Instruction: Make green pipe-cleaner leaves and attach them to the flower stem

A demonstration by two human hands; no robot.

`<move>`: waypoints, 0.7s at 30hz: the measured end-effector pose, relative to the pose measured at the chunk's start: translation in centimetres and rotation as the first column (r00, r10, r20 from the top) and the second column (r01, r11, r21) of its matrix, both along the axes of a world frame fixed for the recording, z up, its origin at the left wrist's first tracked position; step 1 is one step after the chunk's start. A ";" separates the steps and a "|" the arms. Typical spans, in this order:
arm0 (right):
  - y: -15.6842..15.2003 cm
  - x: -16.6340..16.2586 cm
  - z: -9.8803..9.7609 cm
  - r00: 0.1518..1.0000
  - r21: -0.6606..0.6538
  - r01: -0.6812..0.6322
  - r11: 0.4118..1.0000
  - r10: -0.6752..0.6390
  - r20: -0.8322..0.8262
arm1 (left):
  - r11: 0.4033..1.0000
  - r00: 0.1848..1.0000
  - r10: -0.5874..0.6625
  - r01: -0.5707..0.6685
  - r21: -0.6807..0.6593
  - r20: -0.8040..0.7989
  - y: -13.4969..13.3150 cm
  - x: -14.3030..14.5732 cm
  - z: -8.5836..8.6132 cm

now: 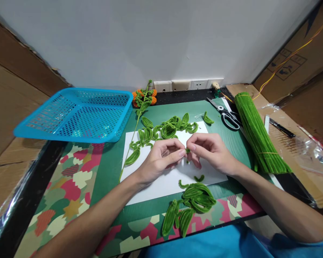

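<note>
Over the white paper (148, 186), my left hand (163, 154) and my right hand (211, 150) meet with pinched fingertips. Between them is a short piece of green pipe cleaner (187, 151), mostly hidden by the fingers. Just beyond my hands lies a row of green pipe-cleaner leaves (169, 129). Nearer to me, a second heap of leaves (199, 197) rests across the paper's lower edge and the patterned border. One small curved green piece (199, 178) lies by itself on the paper. Left of my hands, a green stem (134, 134) with leaves and orange blooms stretches toward the wall.
A blue plastic basket (91, 122) stands at the back left. Scissors (226, 114) and a thick bundle of green pipe cleaners (260, 134) lie to the right, with a black pen-like tool (282, 128) on cardboard beyond. Wall sockets (188, 85) line the back; a yellow cord (271, 75) hangs at right.
</note>
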State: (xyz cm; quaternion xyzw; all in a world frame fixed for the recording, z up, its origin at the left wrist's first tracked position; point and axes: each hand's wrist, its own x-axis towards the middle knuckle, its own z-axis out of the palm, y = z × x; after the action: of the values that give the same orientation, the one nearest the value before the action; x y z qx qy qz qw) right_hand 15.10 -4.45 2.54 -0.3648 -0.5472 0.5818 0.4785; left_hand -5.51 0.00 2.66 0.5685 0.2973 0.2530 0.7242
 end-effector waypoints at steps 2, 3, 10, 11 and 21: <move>-0.1 0.1 0.1 1.000 -0.019 -0.006 1.000 0.007 0.012 | 1.000 1.000 -0.002 0.002 0.012 0.002 0.0 0.0 0.1; -0.1 0.1 0.1 1.000 -0.032 -0.010 0.999 0.010 0.014 | 1.000 1.000 -0.002 0.002 0.021 0.003 0.0 0.1 0.1; 0.5 1.2 -0.3 0.928 -0.320 -0.342 0.884 0.263 -0.264 | 0.949 0.994 -0.013 0.046 0.313 -0.106 0.2 -0.5 0.7; 0.5 1.3 -0.5 0.904 -0.366 -0.391 0.845 0.279 -0.322 | 0.932 0.991 -0.016 0.064 0.357 -0.136 0.2 -0.6 0.8; 0.0 0.1 -0.6 0.945 -0.234 -0.237 0.943 0.168 -0.282 | 0.979 0.996 0.093 -0.092 0.180 0.003 -0.9 0.2 0.4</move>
State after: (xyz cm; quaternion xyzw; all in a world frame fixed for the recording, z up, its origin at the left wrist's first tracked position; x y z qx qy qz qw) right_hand 15.17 -4.41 1.96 -0.2878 -0.4325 0.7385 0.4299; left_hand -5.30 -0.94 3.02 0.6179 0.3011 0.3106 0.6565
